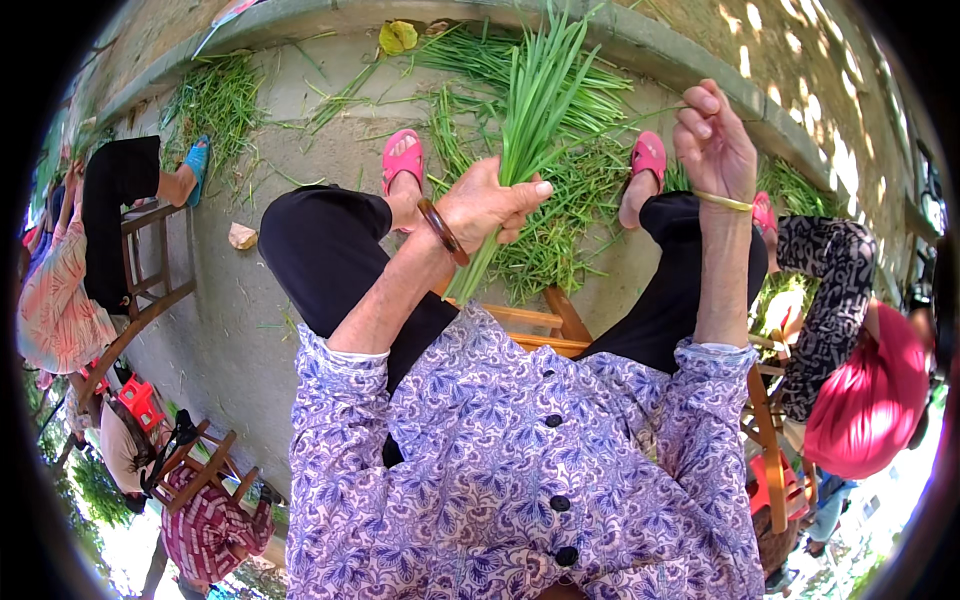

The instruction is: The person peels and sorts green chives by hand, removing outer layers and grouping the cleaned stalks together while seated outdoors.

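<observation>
A bunch of long flat green leaves, like Chinese chives (529, 120), is held upright in my left hand (491, 202), with the pale stem ends pointing down toward my lap. To the right, my right hand (716, 139) is raised with its fingers curled, and a thin green blade (652, 115) runs from its fingertips toward the bunch. Beyond the bunch lies a pile of similar long leaves (465, 56) on the ground. Between my feet spreads a heap of loose, tangled green leaves (555, 217).
Wooden stool parts (570, 319) show between my legs. A stone kerb (652, 34) curves along the far side. A person in pink (862, 390) sits at right; another in patterned clothes (64, 300) sits at left. A small stone (242, 235) and a yellow leaf (397, 37) lie on the ground.
</observation>
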{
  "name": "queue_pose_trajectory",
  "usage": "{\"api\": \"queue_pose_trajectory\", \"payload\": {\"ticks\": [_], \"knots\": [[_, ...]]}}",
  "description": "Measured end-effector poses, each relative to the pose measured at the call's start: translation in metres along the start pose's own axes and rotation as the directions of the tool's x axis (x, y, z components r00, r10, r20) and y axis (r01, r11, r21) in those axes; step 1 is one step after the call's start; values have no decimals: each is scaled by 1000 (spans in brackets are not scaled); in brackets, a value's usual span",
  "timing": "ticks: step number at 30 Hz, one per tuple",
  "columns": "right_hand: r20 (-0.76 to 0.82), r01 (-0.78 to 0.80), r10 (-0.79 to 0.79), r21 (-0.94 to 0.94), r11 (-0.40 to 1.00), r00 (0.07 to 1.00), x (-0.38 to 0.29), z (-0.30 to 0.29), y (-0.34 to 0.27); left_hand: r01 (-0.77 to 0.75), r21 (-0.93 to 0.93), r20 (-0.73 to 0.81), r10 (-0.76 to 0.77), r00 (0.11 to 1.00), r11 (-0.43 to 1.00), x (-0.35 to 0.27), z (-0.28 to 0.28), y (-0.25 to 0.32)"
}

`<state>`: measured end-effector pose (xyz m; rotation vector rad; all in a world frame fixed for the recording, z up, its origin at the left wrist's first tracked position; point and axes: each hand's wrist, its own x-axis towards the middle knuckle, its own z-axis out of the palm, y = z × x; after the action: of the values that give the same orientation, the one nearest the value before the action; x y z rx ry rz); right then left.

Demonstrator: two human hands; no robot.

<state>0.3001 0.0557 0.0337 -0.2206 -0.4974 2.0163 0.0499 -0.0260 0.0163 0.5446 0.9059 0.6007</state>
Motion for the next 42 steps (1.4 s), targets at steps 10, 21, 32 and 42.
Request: {"api": "queue_pose_trajectory", "payload": {"ticks": [10,21,32,42], "knots": [[-89,202,-198,35,979,976,-6,-13,-35,-14,-43,45,16,999,999,-3,-5,3],[-224,475,-457,32,879,861,-19,-22,-71,142,-185,124,-120,985,972,-8,-6,7],[-174,-51,-65,-589,807,983,-14,16,-20,202,-358,233,-122,965,912,-5,-11,6],[128,136,-168,-990,40,978,1,37,63,176,-174,169,-146,975,969,-7,-1,12]]}}
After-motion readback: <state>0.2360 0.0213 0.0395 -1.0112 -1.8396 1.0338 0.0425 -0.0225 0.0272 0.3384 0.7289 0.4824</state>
